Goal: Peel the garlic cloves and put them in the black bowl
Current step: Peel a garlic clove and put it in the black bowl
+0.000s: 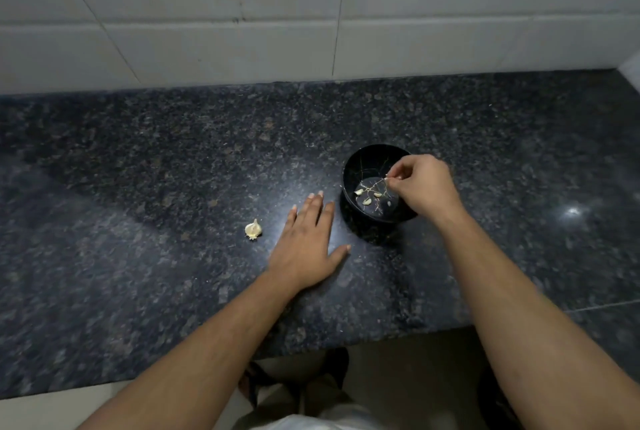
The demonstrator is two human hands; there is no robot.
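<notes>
The black bowl (360, 166) stands on the dark granite counter, right of centre, with three pale peeled cloves (367, 201) on its bottom. Over the bowl's right side my right hand (424, 185) pinches a small pale garlic piece (391, 178) between thumb and fingertips. My left hand (308, 242) lies flat on the counter just left of the bowl, fingers straight, holding nothing. The rest of the garlic bulb (253, 229) sits on the counter a little to the left of that hand.
A white tiled wall (242, 31) rises behind the granite counter (138, 170). The counter's front edge runs along the bottom, with the floor and my feet below it. A raised white ledge shows at the far right.
</notes>
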